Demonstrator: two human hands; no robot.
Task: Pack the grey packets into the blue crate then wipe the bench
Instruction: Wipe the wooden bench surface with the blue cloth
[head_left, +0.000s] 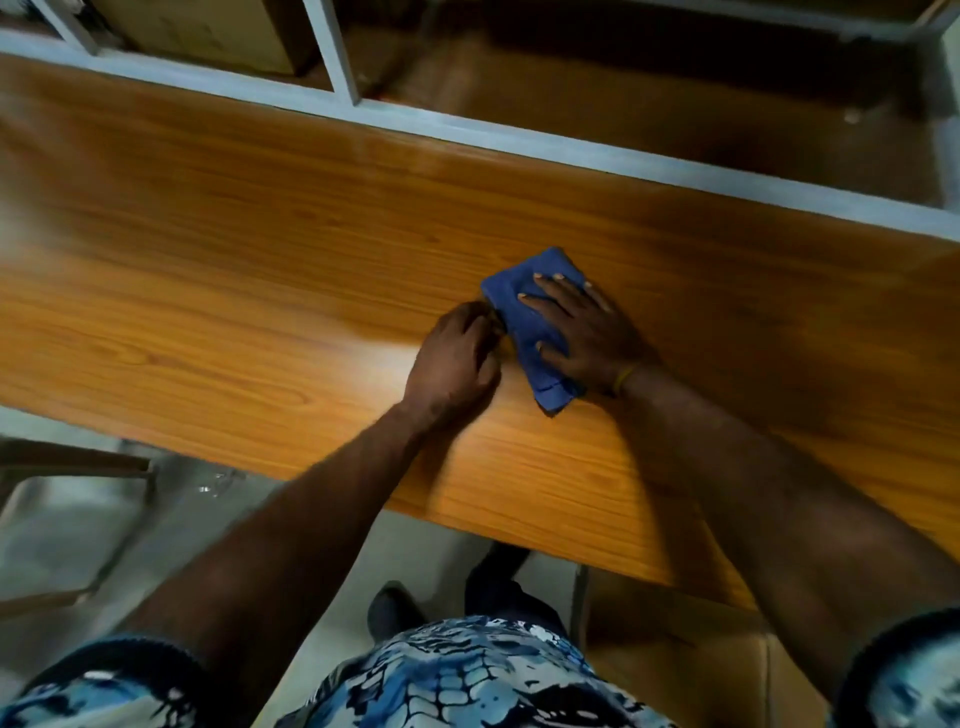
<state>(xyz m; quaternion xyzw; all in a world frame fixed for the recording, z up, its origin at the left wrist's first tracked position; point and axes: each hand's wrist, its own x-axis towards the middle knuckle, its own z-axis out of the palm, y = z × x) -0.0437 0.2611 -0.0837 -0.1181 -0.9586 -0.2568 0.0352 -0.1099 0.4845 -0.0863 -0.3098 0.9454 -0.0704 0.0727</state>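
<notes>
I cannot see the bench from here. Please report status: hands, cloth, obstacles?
Right hand flat on blue cloth. Left hand pinching cloth edge. Bench bare around them; no packets or crate in view.

We see a bench (234, 291) of wood-grain laminate, smooth and semi-glossy, with a bright sheen near its front edge. The blue cloth (524, 291) is soft, matt woven fabric. Along the rear edge runs a matt grey painted frame (571, 150). The shirt (467, 675) is patterned fabric.
</notes>
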